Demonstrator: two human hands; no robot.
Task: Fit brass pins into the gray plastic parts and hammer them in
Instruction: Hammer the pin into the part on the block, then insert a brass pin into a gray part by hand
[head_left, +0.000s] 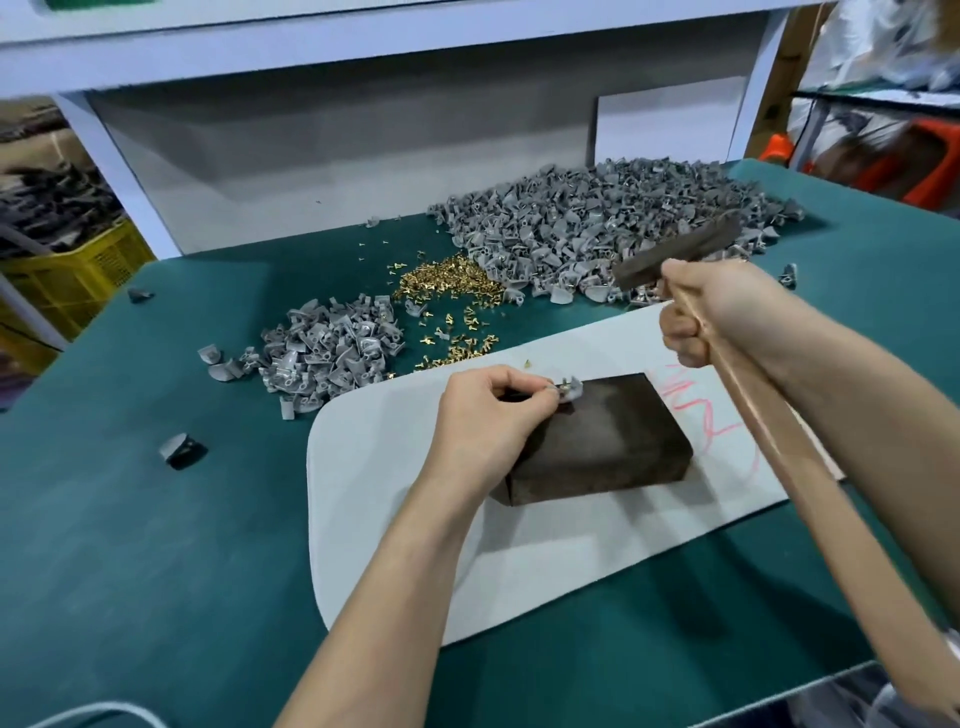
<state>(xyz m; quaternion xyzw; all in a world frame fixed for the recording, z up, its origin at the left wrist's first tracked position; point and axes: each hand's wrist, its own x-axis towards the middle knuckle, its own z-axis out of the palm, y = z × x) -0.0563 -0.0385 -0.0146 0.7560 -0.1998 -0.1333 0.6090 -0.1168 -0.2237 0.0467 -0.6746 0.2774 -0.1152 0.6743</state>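
One gray part (570, 389) sat pinched in my left hand (485, 418) on the block (613, 441); seemed light, stiff, best held by its edge; right hand (722, 312) clamped the hammer (769, 431).

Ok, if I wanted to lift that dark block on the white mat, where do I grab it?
Probably from above at the right end of the dark block, squeezing its two long flat sides. The left hand holds a gray part on the far-left corner, so that end is taken.
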